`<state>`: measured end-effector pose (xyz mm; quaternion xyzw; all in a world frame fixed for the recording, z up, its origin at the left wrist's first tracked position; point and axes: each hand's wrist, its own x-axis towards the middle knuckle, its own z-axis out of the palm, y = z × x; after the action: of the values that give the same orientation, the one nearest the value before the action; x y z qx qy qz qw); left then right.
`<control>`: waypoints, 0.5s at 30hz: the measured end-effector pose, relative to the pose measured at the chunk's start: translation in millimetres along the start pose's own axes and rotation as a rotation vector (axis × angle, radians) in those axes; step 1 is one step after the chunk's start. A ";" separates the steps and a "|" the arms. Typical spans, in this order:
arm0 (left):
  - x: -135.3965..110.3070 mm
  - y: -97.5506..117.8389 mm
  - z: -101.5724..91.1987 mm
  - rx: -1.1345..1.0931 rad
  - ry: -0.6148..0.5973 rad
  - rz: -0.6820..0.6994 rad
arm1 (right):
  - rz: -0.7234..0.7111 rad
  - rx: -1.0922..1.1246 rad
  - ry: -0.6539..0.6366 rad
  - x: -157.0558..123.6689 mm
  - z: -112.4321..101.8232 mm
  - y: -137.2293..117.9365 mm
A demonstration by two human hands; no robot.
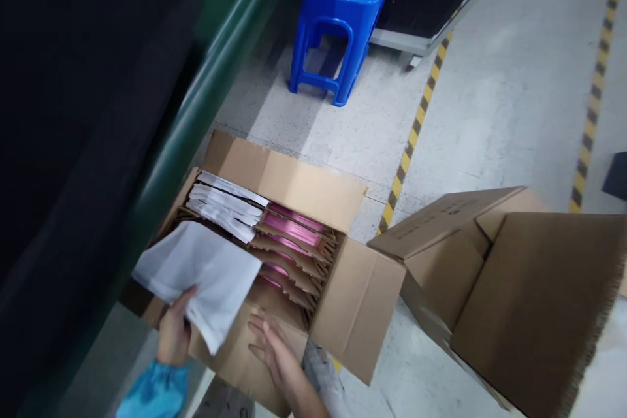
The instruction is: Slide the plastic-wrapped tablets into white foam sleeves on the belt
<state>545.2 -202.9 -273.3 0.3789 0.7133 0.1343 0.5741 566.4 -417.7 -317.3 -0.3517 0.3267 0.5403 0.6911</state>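
Note:
My left hand point(175, 333), in a blue sleeve, is closed on the near edge of a white flat sheet point(206, 268), which could be a bag. This sheet spreads over the left part of an open cardboard box point(355, 300). To the right, my right hand point(274, 346) hovers over the box's near flap, fingers apart and holding nothing. Inside the box, several more white sheets point(225, 206) stand at the far left. Pink items point(294, 230) sit in rows on the right between wavy-edged cardboard dividers point(289, 258). The white sheet hides the box's near left part.
Along the left runs a green rounded edge point(196, 91) with a dark surface behind it. A blue plastic stool point(337, 13) stands on the floor beyond the box. Another open cardboard box point(460, 261) is at the right. Yellow-black tape point(416, 124) marks the floor.

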 end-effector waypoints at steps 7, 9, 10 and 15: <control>-94.0 -70.4 -20.6 0.078 -0.274 -0.247 | 0.119 0.428 0.144 -16.8 -3.4 -24.9; -83.3 -76.3 -10.0 0.200 -0.363 -0.223 | 0.032 0.407 0.274 -31.1 -34.8 -31.8; -69.4 -73.6 -2.2 0.273 -0.365 -0.143 | -0.024 0.387 0.340 -37.6 -51.5 -36.8; 50.2 -21.1 69.4 0.491 -0.193 0.369 | -0.250 0.358 0.634 -53.3 -122.3 -67.9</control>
<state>598.3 -199.3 -343.7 0.6401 0.5860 0.0234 0.4964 613.2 -559.3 -329.8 -0.4122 0.5679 0.2507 0.6669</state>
